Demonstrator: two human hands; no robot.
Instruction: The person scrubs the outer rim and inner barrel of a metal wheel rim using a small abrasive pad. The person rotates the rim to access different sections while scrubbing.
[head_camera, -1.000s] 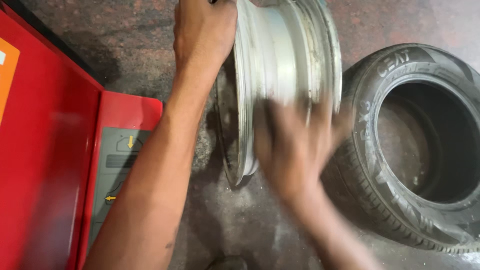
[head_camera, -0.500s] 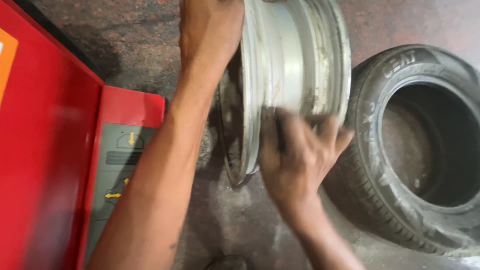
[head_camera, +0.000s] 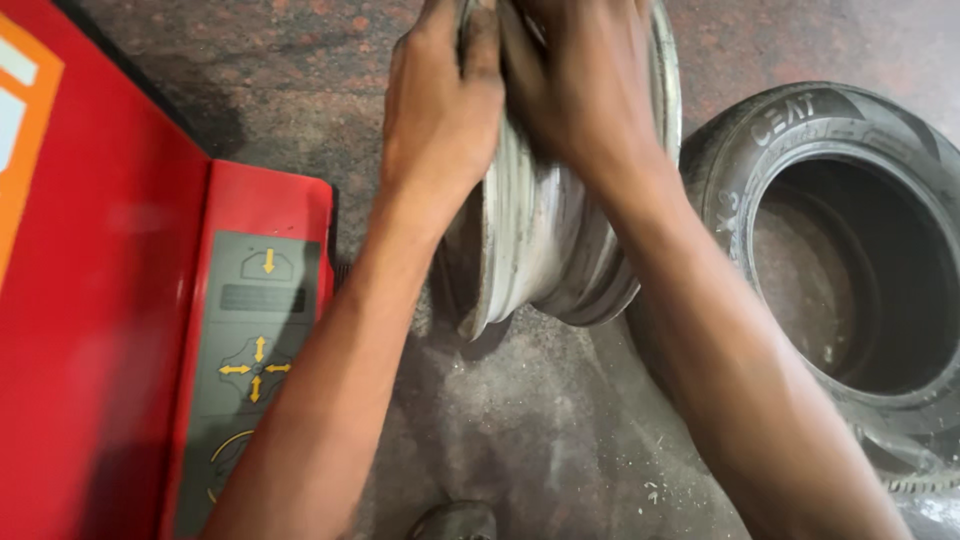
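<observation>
Steadily now: both hands clamp the bare rim on its edge

Nearest me, at the bottom middle of the frame, a dark rounded object (head_camera: 455, 520) peeks in; I cannot tell what it is. Along the left edge stands a red machine (head_camera: 90, 300) with a grey control panel (head_camera: 250, 370) bearing yellow arrows. Mid-frame, the steel wheel rim (head_camera: 530, 250) stands upright on its edge on the gritty stone floor (head_camera: 530, 440). At the upper middle, the left hand (head_camera: 440, 110) is wrapped over the rim's near flange, and the right hand (head_camera: 590, 90) is closed over its top, somewhat blurred. To handle it well, I'd judge both grips should stay high and opposite, keeping the rim vertical so it doesn't topple. At the right lies a black tyre (head_camera: 850, 270), just beside the rim.
</observation>
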